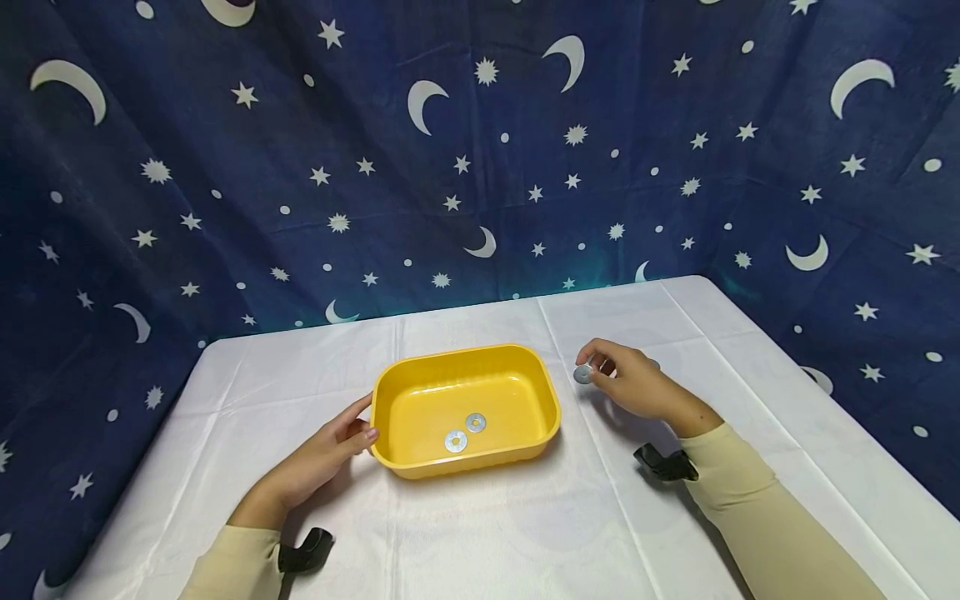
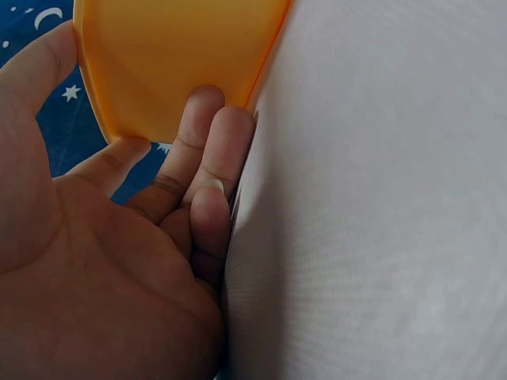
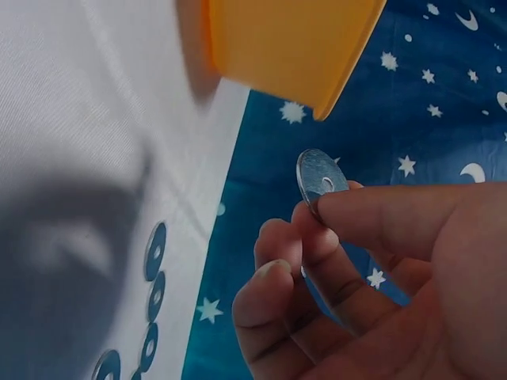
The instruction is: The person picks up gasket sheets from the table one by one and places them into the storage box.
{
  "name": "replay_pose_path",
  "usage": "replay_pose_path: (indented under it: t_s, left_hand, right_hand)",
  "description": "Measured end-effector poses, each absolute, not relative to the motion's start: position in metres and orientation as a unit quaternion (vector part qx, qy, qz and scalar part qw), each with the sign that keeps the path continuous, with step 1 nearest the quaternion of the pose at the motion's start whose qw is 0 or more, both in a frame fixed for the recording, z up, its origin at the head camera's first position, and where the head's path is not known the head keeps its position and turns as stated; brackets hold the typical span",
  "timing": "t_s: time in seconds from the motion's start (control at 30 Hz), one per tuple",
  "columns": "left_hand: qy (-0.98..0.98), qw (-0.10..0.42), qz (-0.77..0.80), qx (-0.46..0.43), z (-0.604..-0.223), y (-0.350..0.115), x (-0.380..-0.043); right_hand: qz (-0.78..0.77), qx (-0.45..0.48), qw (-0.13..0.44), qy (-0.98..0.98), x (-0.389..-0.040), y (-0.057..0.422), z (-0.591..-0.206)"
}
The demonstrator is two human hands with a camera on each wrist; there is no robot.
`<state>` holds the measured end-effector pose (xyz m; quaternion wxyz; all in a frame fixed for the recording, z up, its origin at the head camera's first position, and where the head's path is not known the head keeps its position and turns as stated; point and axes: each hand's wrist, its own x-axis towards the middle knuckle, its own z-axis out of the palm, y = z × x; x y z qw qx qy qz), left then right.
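A yellow plastic tub [image 1: 465,462] stands on the table, with two metal washers lying flat inside, one washer [image 1: 476,422] just behind the other washer [image 1: 455,442]. My left hand [image 1: 318,462] holds the tub's left end, thumb at the rim and other fingers against the outer wall [image 2: 182,55]. To the right of the tub, my right hand [image 1: 633,383] pinches a washer [image 3: 321,176] between thumb and fingers, above the table. More washers [image 3: 156,251] lie in a row on the cloth in the right wrist view, mostly hidden by the hand in the head view.
A white cloth [image 1: 487,542] covers the table. Behind and at both sides hangs a dark blue curtain [image 1: 420,200] with moons and stars. A black strap [image 1: 306,552] is near the left wrist and another black strap [image 1: 666,463] near the right.
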<state>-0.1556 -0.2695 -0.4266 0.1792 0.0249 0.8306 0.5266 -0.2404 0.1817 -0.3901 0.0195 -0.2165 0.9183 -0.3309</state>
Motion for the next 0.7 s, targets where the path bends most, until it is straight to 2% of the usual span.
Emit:
replay_pose_path:
  t_s: [0.37,0.7]
  left_hand:
    - [0.830,0.180,0.528,0.019,-0.425,-0.270,-0.154]
    - [0.834,0.176,0.523,0.015,-0.425,-0.269,-0.154]
  right_hand:
    - [-0.362,-0.210,0.042,0.907,-0.229,0.166,-0.380]
    - [-0.373,-0.235,0.023,0.898,-0.222,0.155,-0.376]
